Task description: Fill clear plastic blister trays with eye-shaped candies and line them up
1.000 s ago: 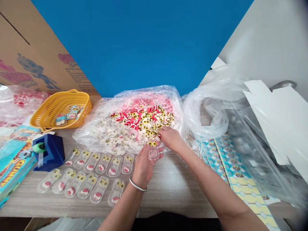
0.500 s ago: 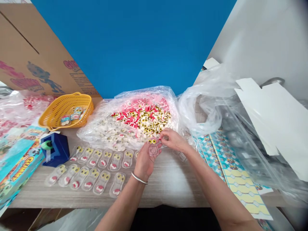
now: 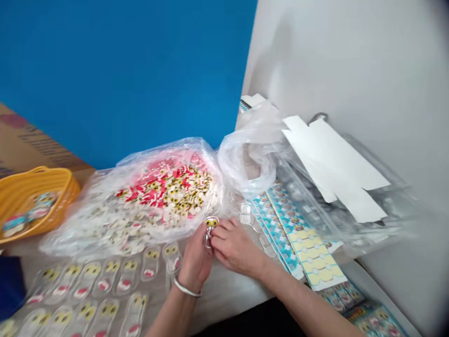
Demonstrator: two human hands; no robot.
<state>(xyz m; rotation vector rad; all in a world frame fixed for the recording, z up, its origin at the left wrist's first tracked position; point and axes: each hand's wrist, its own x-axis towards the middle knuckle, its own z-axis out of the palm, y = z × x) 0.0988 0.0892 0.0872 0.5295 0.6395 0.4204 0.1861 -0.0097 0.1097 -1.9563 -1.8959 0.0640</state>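
Note:
My left hand, with a silver bangle at the wrist, grips a small clear plastic tray that has a yellow eye candy at its top. My right hand presses its fingertips against the same tray from the right. Both hands meet just in front of an open plastic bag heaped with red, white and yellow gummy candies. Two rows of filled clear trays lie on the wooden table to the left of my hands.
A yellow basket with a few wrapped pieces stands at the left. Empty clear trays, printed blue and yellow card sheets, clear bags and white cardboard blanks fill the right side. A blue wall and a white wall meet behind.
The view has swung to the right, so everything has slid left in the picture. My right hand has come off the candy bag and closed in on the tray held by my left hand.

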